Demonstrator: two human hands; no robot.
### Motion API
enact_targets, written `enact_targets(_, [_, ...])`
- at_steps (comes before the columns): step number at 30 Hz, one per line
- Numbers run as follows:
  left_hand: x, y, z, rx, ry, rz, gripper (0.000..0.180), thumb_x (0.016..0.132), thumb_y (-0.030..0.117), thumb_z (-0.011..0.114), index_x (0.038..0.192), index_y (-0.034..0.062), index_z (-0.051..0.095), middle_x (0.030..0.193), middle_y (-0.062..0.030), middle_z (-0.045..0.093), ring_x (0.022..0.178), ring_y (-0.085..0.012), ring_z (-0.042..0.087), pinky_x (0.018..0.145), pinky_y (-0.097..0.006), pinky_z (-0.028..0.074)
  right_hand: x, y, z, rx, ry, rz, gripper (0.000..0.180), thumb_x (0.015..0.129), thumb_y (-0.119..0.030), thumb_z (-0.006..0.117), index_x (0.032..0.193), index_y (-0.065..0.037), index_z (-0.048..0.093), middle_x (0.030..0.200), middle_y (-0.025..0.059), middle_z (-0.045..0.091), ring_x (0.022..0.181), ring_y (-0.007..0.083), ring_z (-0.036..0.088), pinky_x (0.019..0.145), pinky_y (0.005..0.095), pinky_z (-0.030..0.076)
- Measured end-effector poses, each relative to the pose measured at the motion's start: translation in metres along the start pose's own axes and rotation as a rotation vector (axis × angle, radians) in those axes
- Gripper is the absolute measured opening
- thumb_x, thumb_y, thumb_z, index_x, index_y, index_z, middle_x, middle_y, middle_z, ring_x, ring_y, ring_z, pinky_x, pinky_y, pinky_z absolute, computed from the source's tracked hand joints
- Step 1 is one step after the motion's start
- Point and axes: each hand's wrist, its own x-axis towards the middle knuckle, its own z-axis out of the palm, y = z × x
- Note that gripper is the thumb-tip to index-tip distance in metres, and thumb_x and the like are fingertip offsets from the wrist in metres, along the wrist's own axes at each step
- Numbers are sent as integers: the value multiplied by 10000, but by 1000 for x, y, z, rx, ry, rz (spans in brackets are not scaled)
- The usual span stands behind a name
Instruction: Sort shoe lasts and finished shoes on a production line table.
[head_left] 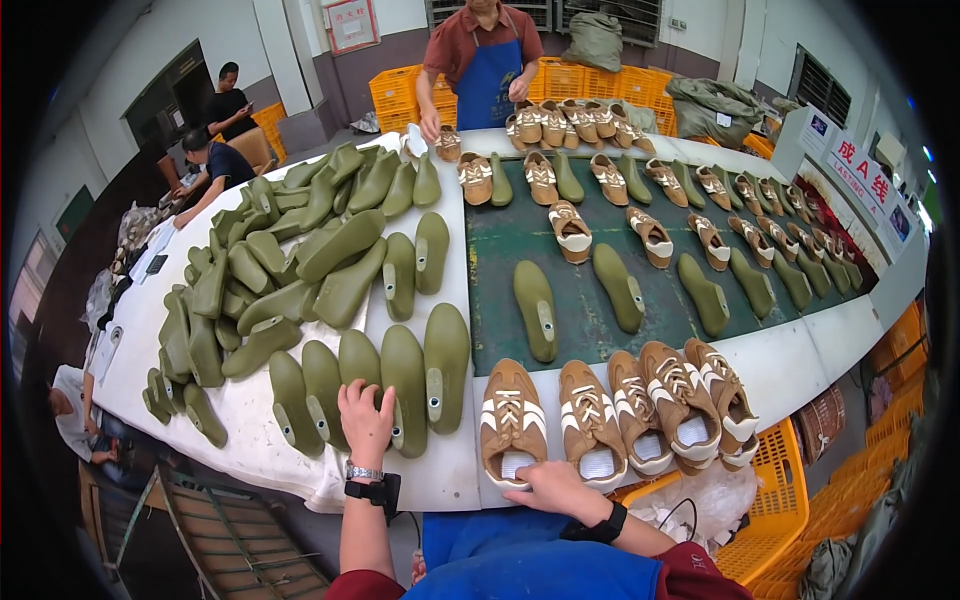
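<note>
counter point(800, 365) – white rim around a green belt | green shoe lasts point(404, 375) stand in a row at the near edge, long axes pointing away – left hand point(366, 420) rests spread on one, not clenched | brown sneakers point(590, 420) just right, toes away – right hand point(556, 488) lies at the heel of the leftmost two, fingers loose, gripping nothing

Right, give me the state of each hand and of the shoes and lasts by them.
Left hand: resting, fingers bent, on a green last lying flat.
Right hand: palm down at the heel of a brown shoe.
Row of brown shoes: laced, toes pointing away.
Green belt: carrying shoes and lasts.
</note>
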Motion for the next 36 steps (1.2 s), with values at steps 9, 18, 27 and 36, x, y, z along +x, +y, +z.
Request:
enact_targets(9, [-3,-9,-7,37,82,40,318,772,316,673,863,12,663,1057,-146,575,1071,-379,465,913,-446,407,3,-4,0,-18,28,-58,404,789,-476,610,761,-74,640,670,158,631,666,355,623,594,441,496])
enact_targets(18, [-7,2,-3,0,51,-14,362,795,393,640,888,44,669,1105,-109,574,1132,-401,454,885,-468,434,-8,-6,-4,-41,-2,43,405,764,-490,628,727,-87,644,666,164,627,667,359,623,590,440,496])
enact_targets(27, [-3,-12,-6,18,50,2,305,794,315,660,895,27,660,1098,-129,567,1121,-389,453,914,-444,415,3,-2,5,-1,71,-30,368,789,-435,622,763,-67,630,678,164,630,673,353,625,589,446,491])
enact_targets(36, [-3,1,0,-16,-11,-11,321,820,320,636,922,16,654,1131,-134,551,1148,-392,436,934,-449,401,-7,0,0,9,71,-25,364,801,-433,612,821,-70,641,691,153,638,670,347,627,594,438,497])
